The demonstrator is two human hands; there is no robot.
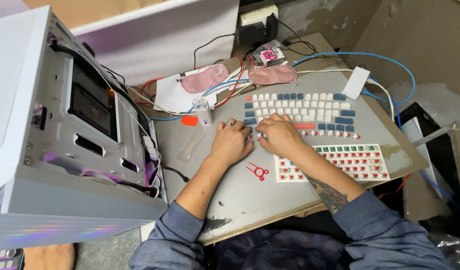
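- Head view: two bare hands are seen low over the front left corner of a keyboard (299,114) that lies flat on a grey worktop (240,200).
- Left hand (231,142) is curled, knuckles up, fingers pressed together at the keyboard's near left edge; whether a keycap is pinched under them cannot be told.
- Right hand (280,135) is laid over the lower left rows, fingers bent down onto the keys; what its fingertips hold is hidden.
- Keyboard is partly stripped: white and blue keycaps are seated on the upper rows, bare red switch stems are exposed along the right of the bottom row.
- Handling, as judged: keycaps are light, hard, smooth plastic, easily dropped; each is best taken by two opposite sides and lifted straight. The keyboard body looks stiff and is best steadied by its edge.
- Red wire keycap puller (258,172) lies on the worktop just in front of both hands, touched by neither.
- A second board of red and green switches (340,162) lies beside the right forearm, near the front edge.
- A small white cylinder (203,111) stands upright just left of the keyboard, an orange bit (189,120) beside it.
- Two pink eye masks (206,78) lie beyond the keyboard among blue and red cables.
- An open white computer case (65,135) stands at the left.
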